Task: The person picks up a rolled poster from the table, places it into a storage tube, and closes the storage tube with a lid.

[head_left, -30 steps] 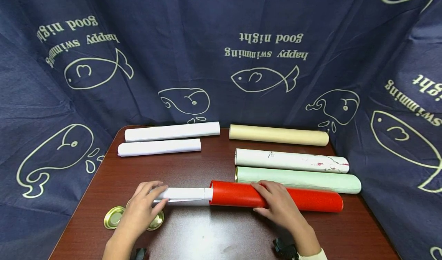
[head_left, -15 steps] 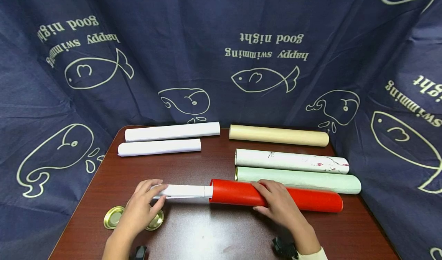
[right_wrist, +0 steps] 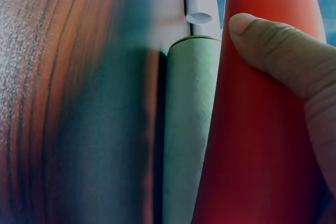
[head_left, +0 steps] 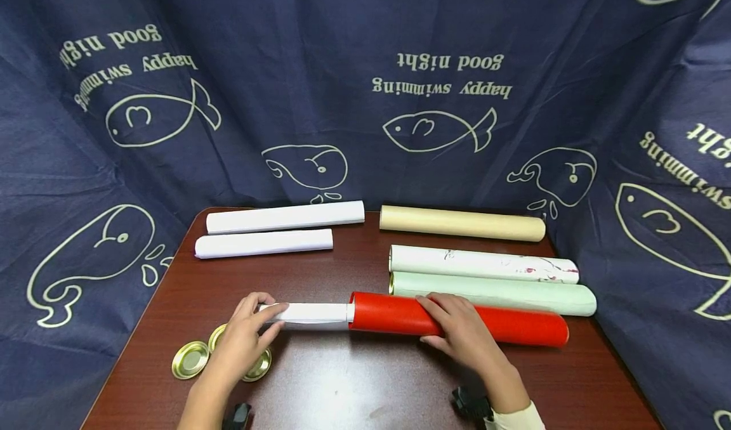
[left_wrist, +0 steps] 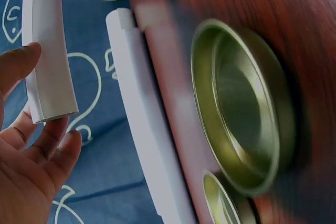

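A white paper roll [head_left: 316, 313] has its right end inside the open mouth of a red cardboard tube [head_left: 522, 326]. My left hand [head_left: 242, 335] grips the roll near its left end; the left wrist view shows the thumb on one side of the paper roll [left_wrist: 51, 72] and fingers on the other. My right hand [head_left: 459, 332] holds the red tube around its middle, with the thumb lying along it in the right wrist view. How deep the roll sits inside the tube is hidden.
Several gold metal lids [head_left: 190, 360] lie beside my left forearm. Two more white paper rolls [head_left: 285, 218] rest at the back left. At the right lie a beige tube [head_left: 462, 223], a flower-patterned white tube [head_left: 485, 264] and a pale green tube [head_left: 497, 292], close behind the red one.
My left hand has moved right with the paper roll, and less of it shows outside the red tube. The tube's open end has risen slightly. Another gold lid shows from behind my left hand.
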`<state>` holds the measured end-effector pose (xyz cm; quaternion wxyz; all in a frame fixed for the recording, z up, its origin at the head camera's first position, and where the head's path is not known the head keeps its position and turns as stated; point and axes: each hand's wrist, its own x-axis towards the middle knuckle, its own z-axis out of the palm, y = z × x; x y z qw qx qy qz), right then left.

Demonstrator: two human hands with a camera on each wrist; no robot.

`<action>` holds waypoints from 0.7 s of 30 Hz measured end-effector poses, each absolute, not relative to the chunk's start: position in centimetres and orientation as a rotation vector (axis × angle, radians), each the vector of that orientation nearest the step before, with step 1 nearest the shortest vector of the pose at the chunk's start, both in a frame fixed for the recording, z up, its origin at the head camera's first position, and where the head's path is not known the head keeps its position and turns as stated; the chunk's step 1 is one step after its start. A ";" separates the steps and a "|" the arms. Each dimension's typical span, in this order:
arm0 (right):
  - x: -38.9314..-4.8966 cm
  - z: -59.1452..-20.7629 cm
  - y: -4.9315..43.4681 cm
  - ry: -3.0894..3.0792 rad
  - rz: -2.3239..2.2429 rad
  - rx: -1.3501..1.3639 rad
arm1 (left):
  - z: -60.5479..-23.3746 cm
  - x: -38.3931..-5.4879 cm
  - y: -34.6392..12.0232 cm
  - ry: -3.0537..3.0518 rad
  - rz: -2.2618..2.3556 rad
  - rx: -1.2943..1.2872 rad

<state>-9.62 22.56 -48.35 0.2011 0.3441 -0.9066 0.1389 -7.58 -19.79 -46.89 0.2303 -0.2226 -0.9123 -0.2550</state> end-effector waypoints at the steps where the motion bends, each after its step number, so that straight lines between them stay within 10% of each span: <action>1: -9.7 -48.4 22.6 -2.525 0.391 0.966 | -46.9 -7.7 -19.5 -2.515 -0.700 -0.615; 21: -9.8 -48.3 21.5 -2.505 0.399 0.988 | -47.5 -7.7 -13.2 -2.421 -1.057 -0.501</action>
